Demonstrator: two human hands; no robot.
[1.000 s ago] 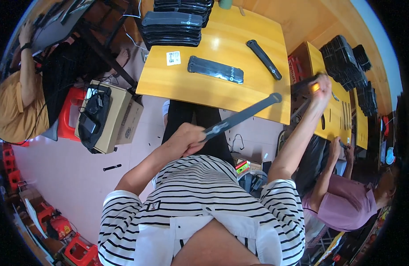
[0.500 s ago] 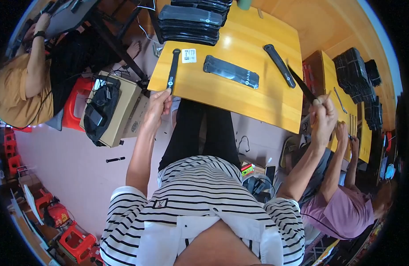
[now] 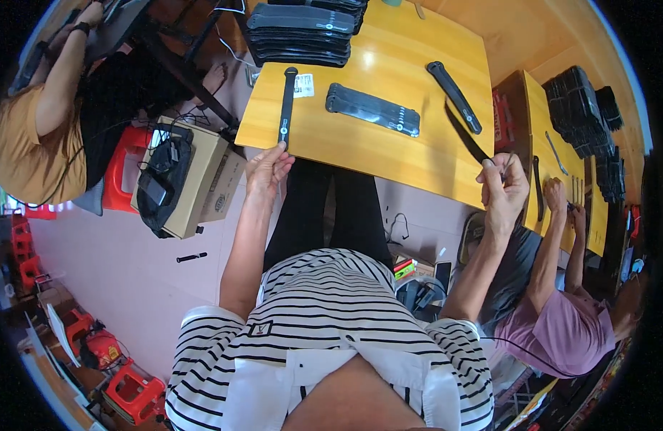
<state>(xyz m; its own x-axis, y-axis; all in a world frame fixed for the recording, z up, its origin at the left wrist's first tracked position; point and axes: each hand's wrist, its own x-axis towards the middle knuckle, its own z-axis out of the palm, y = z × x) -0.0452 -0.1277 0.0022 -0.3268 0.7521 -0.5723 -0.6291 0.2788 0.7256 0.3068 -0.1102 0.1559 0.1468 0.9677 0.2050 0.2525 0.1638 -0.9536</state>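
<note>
Forearms angled forward, the right hand pinches a curved black strap by the right edge of the table; the left hand pinches a second strap, lying from the front edge inward. Open room runs between them to the middle bundle, and farther back beside the tall stack

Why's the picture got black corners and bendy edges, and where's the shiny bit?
Head view: the wide fisheye lens leaves black corners and bends straight things near the rim; same head view: a pale glare spot shines on the yellow table, and light glints off the dark flat bundle.
</note>
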